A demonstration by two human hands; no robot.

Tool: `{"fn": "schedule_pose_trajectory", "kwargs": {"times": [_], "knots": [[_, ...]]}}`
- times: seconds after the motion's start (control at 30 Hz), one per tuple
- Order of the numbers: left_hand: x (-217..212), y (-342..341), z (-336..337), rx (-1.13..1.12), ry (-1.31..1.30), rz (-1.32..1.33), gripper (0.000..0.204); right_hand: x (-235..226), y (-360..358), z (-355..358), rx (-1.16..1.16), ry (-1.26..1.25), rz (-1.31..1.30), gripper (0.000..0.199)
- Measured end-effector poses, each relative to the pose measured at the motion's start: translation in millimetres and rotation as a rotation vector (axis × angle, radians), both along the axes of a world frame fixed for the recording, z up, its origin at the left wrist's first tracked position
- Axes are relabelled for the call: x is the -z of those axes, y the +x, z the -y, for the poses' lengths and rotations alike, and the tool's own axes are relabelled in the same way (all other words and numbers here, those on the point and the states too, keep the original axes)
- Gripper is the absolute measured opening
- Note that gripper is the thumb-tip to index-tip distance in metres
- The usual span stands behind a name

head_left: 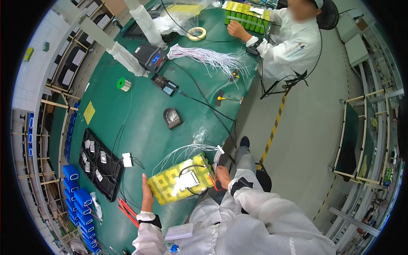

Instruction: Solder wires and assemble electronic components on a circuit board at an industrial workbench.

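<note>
The green workbench (144,127) is carrying all items. A co-worker (293,38) in white is sitting at its far end, handling a green cell pack (246,17). A black tray (102,163) is lying at the left. The yellow battery pack (180,180) is lying at the near edge, white wires (187,148) fanning from its top. The left hand (147,193) is pressing flat, fingers extended, against the pack's left edge. The right hand (222,175) is curling partly closed at the pack's right end; whether it is gripping anything cannot be determined.
</note>
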State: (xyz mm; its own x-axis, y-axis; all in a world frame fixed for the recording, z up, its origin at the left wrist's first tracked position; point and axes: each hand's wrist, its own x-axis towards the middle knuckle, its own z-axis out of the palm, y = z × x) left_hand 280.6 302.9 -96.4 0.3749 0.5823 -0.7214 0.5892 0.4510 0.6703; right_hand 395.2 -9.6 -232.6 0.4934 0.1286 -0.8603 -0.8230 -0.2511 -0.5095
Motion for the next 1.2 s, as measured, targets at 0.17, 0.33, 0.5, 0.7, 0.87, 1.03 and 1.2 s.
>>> {"fn": "schedule_pose_trajectory", "kwargs": {"times": [0.17, 0.33, 0.5, 0.7, 0.87, 1.03, 1.2], "knots": [[25.2, -9.6, -5.7, -0.151, 0.114, -0.098, 0.061, -24.9, -5.4, -10.5, 0.014, -0.038, -0.023, 0.039], [32.9, -22.6, -21.3, -0.169, 0.226, -0.17, 0.067, -85.1, 4.6, -21.8, -0.07, -0.016, -0.025, 0.048], [42.8, -38.3, -35.6, -0.199, -0.086, 0.0, 0.071, -114.4, 15.0, -25.1, -0.295, -0.08, 0.035, 0.072], [62.3, -62.6, -51.3, -0.109, -0.514, 0.247, 0.079, -82.9, -5.2, -36.1, -0.206, 0.036, 0.086, 0.083], [67.2, -27.3, -35.6, 0.004, -0.559, 0.254, 0.059, -95.0, -15.6, -17.8, -0.124, 0.14, -0.027, 0.081], [96.8, -40.9, -23.7, -0.053, -0.625, 0.371, 0.041, -39.0, -33.0, 6.6, -0.203, 0.162, 0.091, 0.07], [114.9, -28.3, 2.1, -0.112, -0.468, 0.273, 0.038, -19.5, -30.3, 27.2, 0.213, 0.364, -0.269, 0.068]]}}
